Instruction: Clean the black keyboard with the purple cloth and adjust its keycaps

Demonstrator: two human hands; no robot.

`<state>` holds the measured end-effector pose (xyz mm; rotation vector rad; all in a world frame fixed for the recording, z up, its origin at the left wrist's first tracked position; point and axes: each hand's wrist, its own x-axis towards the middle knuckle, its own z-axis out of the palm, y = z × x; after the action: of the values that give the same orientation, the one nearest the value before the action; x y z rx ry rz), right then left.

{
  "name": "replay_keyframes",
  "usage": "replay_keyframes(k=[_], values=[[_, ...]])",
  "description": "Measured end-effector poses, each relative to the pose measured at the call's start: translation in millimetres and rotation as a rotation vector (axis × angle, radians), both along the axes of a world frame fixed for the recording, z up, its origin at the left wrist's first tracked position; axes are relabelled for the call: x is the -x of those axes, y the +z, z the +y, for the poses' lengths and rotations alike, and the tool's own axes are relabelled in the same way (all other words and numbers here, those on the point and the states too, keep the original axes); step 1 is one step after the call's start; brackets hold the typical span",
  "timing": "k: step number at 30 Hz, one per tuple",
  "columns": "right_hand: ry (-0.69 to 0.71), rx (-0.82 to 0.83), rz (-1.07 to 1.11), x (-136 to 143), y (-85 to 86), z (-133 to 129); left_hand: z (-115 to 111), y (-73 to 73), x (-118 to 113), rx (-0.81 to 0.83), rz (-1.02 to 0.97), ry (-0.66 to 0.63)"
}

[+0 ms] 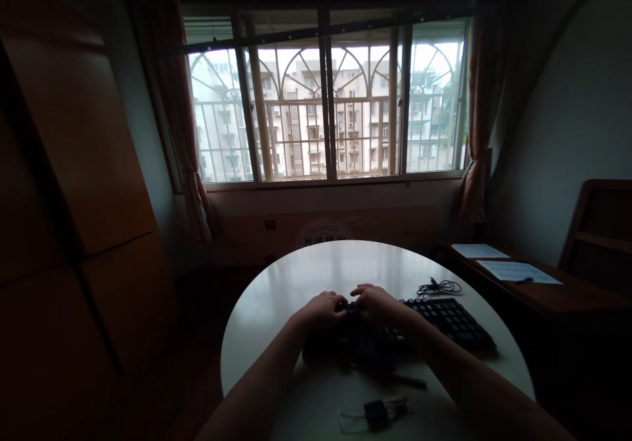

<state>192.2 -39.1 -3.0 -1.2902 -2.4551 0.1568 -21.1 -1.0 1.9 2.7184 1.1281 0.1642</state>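
A black keyboard (457,322) lies on the round white table (257,312), its cable (439,287) coiled behind it. My left hand (323,311) is over the keyboard's left end, with curled fingers at a small dark thing too dim to name. Beside it, my right hand (378,304) reaches in from the right, its index finger stretched out and its other fingers bent over the keys. What lies between the fingertips is hard to make out. Nearer the front lie a thin dark stick-like object (407,380) and a black clip-like item (376,413) with metal wire parts.
On the right, a brown wooden surface (523,296) bears paper sheets (518,271) and a dark pen. A wooden chair back (600,230) stands beyond. Wooden cabinets (99,164) are at left, and a barred window (326,112) with tied curtains lies ahead.
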Motion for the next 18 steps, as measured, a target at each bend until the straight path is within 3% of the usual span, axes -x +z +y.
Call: replay_keyframes(k=[4, 11, 18], values=[[0.083, 0.046, 0.012, -2.9, 2.2, -3.0, 0.3, -0.5, -0.9, 0.000, 0.000, -0.001], [0.025, -0.051, -0.011, 2.7, 2.7, -3.7, 3.7, -2.9, -0.4, 0.002, 0.002, -0.006], [0.027, -0.006, -0.014, 1.9, 2.4, -4.3, 2.8, -1.3, -0.8, 0.014, -0.002, -0.005]])
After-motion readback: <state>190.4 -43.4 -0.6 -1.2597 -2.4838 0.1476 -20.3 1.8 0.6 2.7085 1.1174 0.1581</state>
